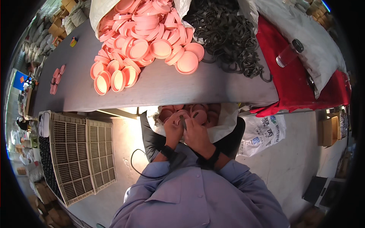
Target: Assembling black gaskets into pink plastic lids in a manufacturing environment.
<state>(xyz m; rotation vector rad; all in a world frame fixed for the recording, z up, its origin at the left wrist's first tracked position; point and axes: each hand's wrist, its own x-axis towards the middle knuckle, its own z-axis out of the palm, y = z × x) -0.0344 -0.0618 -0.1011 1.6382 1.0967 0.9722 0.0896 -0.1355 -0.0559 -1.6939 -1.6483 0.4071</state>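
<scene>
Above my lap, both hands are close together over an open white sack (224,131) of pink round lids (166,114). My left hand (174,129) is closed round a pink lid (184,113), mostly covered by the fingers. A dark flexible band (183,122) runs along that lid, pinched by my right hand (195,135); how far it sits round the rim I cannot make out. On the grey table ahead lies a heap of pink lids (144,34) spilling from a sack. Beside it, to the right, is a tangled pile of black bands (226,36).
Two small rows of pink lids (57,79) lie at the table's left. A red cloth (273,64) covers the right end, with a dark-capped bottle (289,53) and a large white sack (311,41). Beige plastic crates (81,155) stand at left; a printed white bag (262,135) lies at right.
</scene>
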